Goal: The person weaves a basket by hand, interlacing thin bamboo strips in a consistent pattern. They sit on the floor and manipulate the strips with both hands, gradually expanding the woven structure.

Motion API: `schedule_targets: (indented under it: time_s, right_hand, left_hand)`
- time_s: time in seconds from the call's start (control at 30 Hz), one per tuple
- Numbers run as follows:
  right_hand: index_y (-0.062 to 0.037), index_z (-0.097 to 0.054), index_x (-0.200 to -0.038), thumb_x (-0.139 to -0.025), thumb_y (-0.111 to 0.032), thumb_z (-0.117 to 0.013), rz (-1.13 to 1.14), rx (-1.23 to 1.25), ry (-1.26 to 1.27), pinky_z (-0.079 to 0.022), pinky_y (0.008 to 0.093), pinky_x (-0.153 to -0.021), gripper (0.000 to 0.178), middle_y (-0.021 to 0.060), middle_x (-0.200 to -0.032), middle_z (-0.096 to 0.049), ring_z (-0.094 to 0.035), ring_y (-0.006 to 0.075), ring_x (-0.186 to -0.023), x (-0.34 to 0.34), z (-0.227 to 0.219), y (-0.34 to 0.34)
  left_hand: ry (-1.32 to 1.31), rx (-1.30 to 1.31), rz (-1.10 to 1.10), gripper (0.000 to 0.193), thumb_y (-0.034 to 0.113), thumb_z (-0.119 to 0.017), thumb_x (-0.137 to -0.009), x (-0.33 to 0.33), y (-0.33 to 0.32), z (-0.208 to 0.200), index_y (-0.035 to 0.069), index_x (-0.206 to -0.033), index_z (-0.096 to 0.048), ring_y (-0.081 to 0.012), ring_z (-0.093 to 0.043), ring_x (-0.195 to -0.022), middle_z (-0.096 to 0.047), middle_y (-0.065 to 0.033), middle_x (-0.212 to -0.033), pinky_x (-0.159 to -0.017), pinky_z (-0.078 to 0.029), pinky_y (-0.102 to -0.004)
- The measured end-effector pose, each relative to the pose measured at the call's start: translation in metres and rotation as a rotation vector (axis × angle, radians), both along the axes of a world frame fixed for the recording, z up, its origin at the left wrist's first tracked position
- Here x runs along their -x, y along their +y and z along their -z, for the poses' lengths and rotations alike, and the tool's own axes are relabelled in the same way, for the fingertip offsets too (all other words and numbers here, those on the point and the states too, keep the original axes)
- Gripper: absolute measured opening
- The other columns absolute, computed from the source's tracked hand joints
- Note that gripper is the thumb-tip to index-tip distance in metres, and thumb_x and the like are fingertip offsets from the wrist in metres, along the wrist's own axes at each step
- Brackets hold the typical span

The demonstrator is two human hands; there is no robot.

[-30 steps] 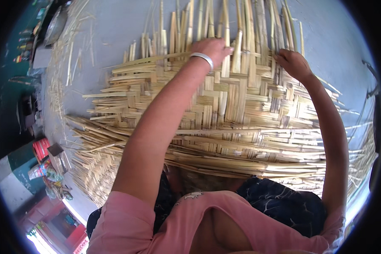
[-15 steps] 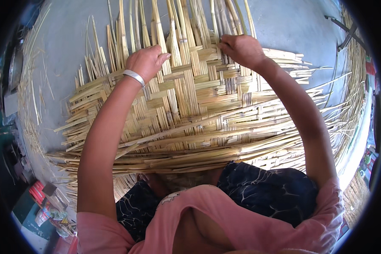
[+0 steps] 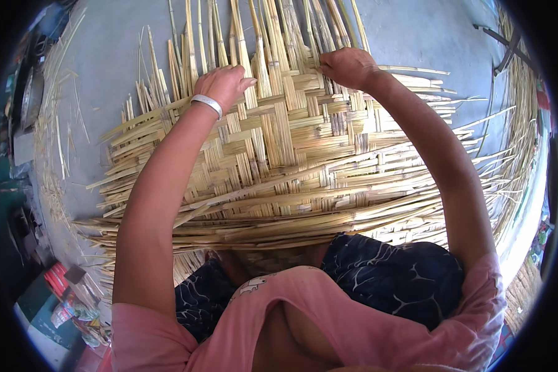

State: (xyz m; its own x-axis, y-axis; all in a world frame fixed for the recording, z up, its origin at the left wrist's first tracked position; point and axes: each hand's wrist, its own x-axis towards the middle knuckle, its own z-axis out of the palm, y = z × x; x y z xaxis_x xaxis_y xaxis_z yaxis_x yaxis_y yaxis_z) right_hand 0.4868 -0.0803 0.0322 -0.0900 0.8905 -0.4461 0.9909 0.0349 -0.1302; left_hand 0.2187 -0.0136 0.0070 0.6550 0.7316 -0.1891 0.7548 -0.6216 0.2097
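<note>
A partly woven mat (image 3: 278,139) of flat, pale yellow split-reed strips spreads out in front of me. My left hand (image 3: 222,85) is closed at its far left edge, fingers curled over the strips and thumb pointing right. Farther right, my right hand (image 3: 348,67) grips at the same edge, its fingers bent down on the strips. Upright reed strips (image 3: 240,37) fan away beyond both hands. Crosswise strip ends jut out past the mat's two sides. My fingertips, and exactly which strips they hold, are hidden beneath the hands.
Loose long reeds (image 3: 279,234) lie across the near part of the mat, before my knees. More reeds pile along the right (image 3: 519,124), near a dark metal stand (image 3: 508,53). Thin scraps (image 3: 59,136) litter the grey floor at left; red and plastic items (image 3: 62,297) sit lower left.
My right hand has shifted slightly left and away along the far edge, and more of a crosswise strip shows to its right. My left hand has moved a little right, still closed.
</note>
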Motion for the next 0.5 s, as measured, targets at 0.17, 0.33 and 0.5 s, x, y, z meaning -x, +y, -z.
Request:
schedule_targets:
  time_s: [0.17,0.33,0.5]
  right_hand:
    - [-0.0094,-0.063,-0.096,-0.087,-0.018,-0.054,-0.196,-0.153,-0.139,-0.049,0.0397,-0.082,0.015,0.0102,-0.096,-0.065,-0.063,0.0257,-0.092,0.009,-0.002,0.001]
    - [-0.0002,-0.056,-0.101,-0.081,0.003,-0.05,-0.443,-0.337,0.054,-0.052,0.0352,-0.082,0.021,0.0145,-0.102,-0.06,-0.062,0.0277,-0.093,0.074,-0.017,0.014]
    - [-0.0021,-0.057,-0.107,-0.087,-0.007,-0.047,-0.489,-0.174,0.193,-0.05,0.0385,-0.084,0.022,0.0141,-0.106,-0.059,-0.061,0.03,-0.097,0.135,-0.006,0.033]
  left_hand:
    - [0.008,0.07,0.025,0.034,0.038,-0.057,-0.088,0.026,0.006,-0.019,0.004,-0.08,-0.053,-0.0337,-0.057,-0.076,-0.059,-0.0142,-0.08,-0.068,-0.046,-0.0435]
    - [0.193,0.144,0.02,0.021,0.026,-0.057,-0.088,0.073,0.007,-0.059,0.006,-0.092,-0.058,-0.0328,-0.06,-0.079,-0.062,-0.0137,-0.084,-0.073,-0.048,-0.0432]
    - [0.076,0.096,-0.006,0.015,0.018,-0.058,-0.086,0.093,-0.005,-0.084,0.006,-0.095,-0.06,-0.0334,-0.06,-0.082,-0.063,-0.0153,-0.087,-0.076,-0.048,-0.0425]
